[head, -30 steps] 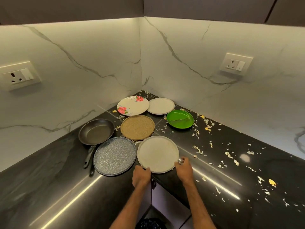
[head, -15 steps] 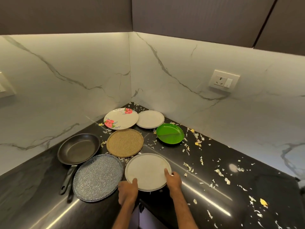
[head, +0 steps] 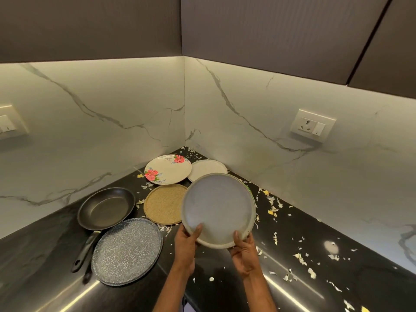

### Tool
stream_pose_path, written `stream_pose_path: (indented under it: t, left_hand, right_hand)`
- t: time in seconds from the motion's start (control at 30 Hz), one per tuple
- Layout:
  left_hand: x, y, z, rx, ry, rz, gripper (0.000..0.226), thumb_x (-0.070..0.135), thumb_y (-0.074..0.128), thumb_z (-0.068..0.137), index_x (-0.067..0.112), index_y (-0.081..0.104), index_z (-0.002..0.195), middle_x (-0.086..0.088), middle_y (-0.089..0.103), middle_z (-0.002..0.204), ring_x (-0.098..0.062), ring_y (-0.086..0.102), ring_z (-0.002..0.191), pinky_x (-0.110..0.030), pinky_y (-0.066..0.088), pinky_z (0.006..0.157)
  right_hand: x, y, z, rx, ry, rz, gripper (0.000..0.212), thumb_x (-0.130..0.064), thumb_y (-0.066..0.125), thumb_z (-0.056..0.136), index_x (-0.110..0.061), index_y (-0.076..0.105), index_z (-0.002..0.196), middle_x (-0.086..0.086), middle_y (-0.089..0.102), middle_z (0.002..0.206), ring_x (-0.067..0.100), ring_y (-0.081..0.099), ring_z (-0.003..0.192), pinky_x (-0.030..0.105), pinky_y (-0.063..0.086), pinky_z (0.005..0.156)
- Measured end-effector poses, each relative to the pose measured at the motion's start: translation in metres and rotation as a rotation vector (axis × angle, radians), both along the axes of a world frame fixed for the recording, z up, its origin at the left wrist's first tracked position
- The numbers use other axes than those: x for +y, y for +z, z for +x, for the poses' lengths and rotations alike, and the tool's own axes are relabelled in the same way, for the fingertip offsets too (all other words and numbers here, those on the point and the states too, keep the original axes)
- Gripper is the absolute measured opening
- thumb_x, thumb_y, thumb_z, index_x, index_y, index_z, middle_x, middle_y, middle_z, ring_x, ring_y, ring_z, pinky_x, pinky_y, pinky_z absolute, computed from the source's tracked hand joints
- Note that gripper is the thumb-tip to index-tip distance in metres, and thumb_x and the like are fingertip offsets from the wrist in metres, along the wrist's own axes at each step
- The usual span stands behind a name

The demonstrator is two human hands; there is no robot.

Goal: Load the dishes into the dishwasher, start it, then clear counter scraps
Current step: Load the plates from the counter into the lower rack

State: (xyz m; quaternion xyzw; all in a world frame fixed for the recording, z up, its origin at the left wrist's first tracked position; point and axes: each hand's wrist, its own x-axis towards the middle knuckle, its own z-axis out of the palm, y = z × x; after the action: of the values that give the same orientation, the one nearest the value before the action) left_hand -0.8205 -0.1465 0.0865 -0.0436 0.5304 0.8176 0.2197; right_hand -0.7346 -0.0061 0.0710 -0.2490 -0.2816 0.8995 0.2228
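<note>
Head view: white plate (head: 217, 208), tilted clear of desk (head: 315, 278); left hand (head: 185, 246), right hand (head: 244, 253), fingers (head: 198, 230) pinching its near rim, apparently for carrying.

One head-worn camera looks forward and down into the corner of the dark surface (head: 337, 278), close enough that both forearms enter from the bottom edge. The marble walls (head: 112, 131) meet straight beyond the grip; cabinets (head: 247, 30) fill the top.

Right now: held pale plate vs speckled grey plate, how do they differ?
The pale plate is plain and off-white; the speckled grey plate is dark and flecked. The pale plate is lifted and tilted, gripped by both hands; the speckled grey plate lies flat on the counter. Both are round, similar in size.
</note>
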Motion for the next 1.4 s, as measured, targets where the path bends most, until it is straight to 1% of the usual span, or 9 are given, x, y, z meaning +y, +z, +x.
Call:
stream_pose_path:
  t: [0.17, 0.33, 0.47, 0.73, 0.87, 1.0, 1.1, 1.23, 1.4]
  left_hand:
    - [0.019, -0.001, 0.019, -0.08, 0.068, 0.057, 0.05, 0.024, 0.071, 0.08, 0.01, 0.059, 0.127, -0.01, 0.067, 0.119, -0.031, 0.06, 0.114, -0.051, 0.051, 0.095]
    - [0.013, -0.003, 0.025, -0.084, 0.067, 0.002, 0.034, 0.037, 0.063, 0.091, 0.011, 0.067, 0.113, -0.011, 0.071, 0.109, -0.032, 0.065, 0.103, -0.049, 0.056, 0.084]
    - [0.012, -0.004, 0.038, -0.048, -0.101, -0.076, 0.043, 0.037, 0.075, 0.082, 0.003, 0.069, 0.107, -0.017, 0.073, 0.104, -0.035, 0.068, 0.096, -0.049, 0.059, 0.078]
    - [0.041, 0.012, 0.093, -0.006, -0.59, -0.059, 0.047, 0.015, 0.078, 0.077, 0.007, 0.063, 0.12, -0.011, 0.074, 0.109, -0.029, 0.07, 0.102, -0.039, 0.06, 0.076]
    - [0.035, 0.005, 0.135, 0.021, -0.691, -0.048, 0.034, 0.011, 0.07, 0.086, 0.005, 0.062, 0.119, -0.012, 0.074, 0.106, -0.025, 0.072, 0.094, -0.037, 0.06, 0.07]
    - [0.028, 0.003, 0.161, -0.002, -0.872, 0.006, 0.041, 0.016, 0.072, 0.086, 0.002, 0.061, 0.123, -0.017, 0.071, 0.113, -0.034, 0.068, 0.104, -0.047, 0.059, 0.081]
    - [0.025, 0.008, 0.198, -0.022, -1.003, 0.027, 0.055, 0.032, 0.078, 0.081, 0.001, 0.06, 0.123, -0.022, 0.069, 0.117, -0.038, 0.067, 0.105, -0.052, 0.058, 0.085]
    - [0.019, 0.017, 0.249, -0.072, -0.939, -0.015, 0.059, 0.049, 0.057, 0.09, 0.001, 0.062, 0.122, -0.02, 0.068, 0.116, -0.036, 0.066, 0.102, -0.057, 0.054, 0.091]
    - [0.016, 0.011, 0.281, -0.016, -0.692, -0.107, 0.029, 0.034, 0.054, 0.1, 0.007, 0.063, 0.093, -0.012, 0.07, 0.1, -0.02, 0.07, 0.069, -0.031, 0.06, 0.058]
  right_hand:
    - [0.014, 0.01, 0.023, -0.144, 0.08, 0.164, 0.084, -0.02, 0.097, 0.054, -0.008, 0.058, 0.128, 0.018, 0.066, 0.125, 0.036, 0.063, 0.114, 0.048, 0.06, 0.082]
    - [0.043, 0.019, 0.061, -0.205, 0.064, 0.289, 0.044, -0.023, 0.069, 0.084, -0.007, 0.062, 0.124, 0.02, 0.069, 0.116, 0.035, 0.069, 0.097, 0.049, 0.06, 0.077]
    - [0.037, 0.024, 0.089, -0.2, -0.011, 0.273, 0.052, -0.024, 0.081, 0.08, -0.007, 0.059, 0.124, 0.023, 0.069, 0.115, 0.04, 0.068, 0.101, 0.053, 0.059, 0.078]
    - [-0.007, 0.034, 0.136, -0.066, -0.6, 0.01, 0.033, -0.018, 0.053, 0.099, -0.018, 0.057, 0.132, 0.011, 0.07, 0.12, 0.033, 0.063, 0.114, 0.057, 0.051, 0.094]
    - [-0.037, 0.044, 0.203, -0.192, -0.642, 0.108, 0.034, -0.004, 0.06, 0.09, -0.009, 0.061, 0.124, 0.014, 0.072, 0.112, 0.025, 0.072, 0.096, 0.035, 0.06, 0.067]
    - [-0.079, 0.032, 0.283, -0.328, -0.687, 0.195, 0.049, 0.004, 0.067, 0.077, -0.008, 0.061, 0.125, 0.016, 0.07, 0.117, 0.031, 0.067, 0.107, 0.034, 0.061, 0.073]
    - [-0.112, 0.02, 0.329, -0.385, -0.785, 0.131, 0.039, 0.001, 0.065, 0.085, -0.009, 0.063, 0.123, 0.014, 0.072, 0.114, 0.033, 0.066, 0.106, 0.034, 0.06, 0.067]
    - [-0.136, 0.018, 0.378, -0.44, -0.898, 0.118, 0.029, -0.013, 0.065, 0.091, -0.017, 0.067, 0.12, 0.007, 0.074, 0.11, 0.029, 0.067, 0.102, 0.035, 0.058, 0.066]
    - [-0.144, 0.01, 0.439, -0.465, -0.958, 0.113, 0.029, -0.012, 0.066, 0.091, -0.014, 0.067, 0.12, 0.008, 0.074, 0.112, 0.031, 0.066, 0.105, 0.04, 0.058, 0.074]
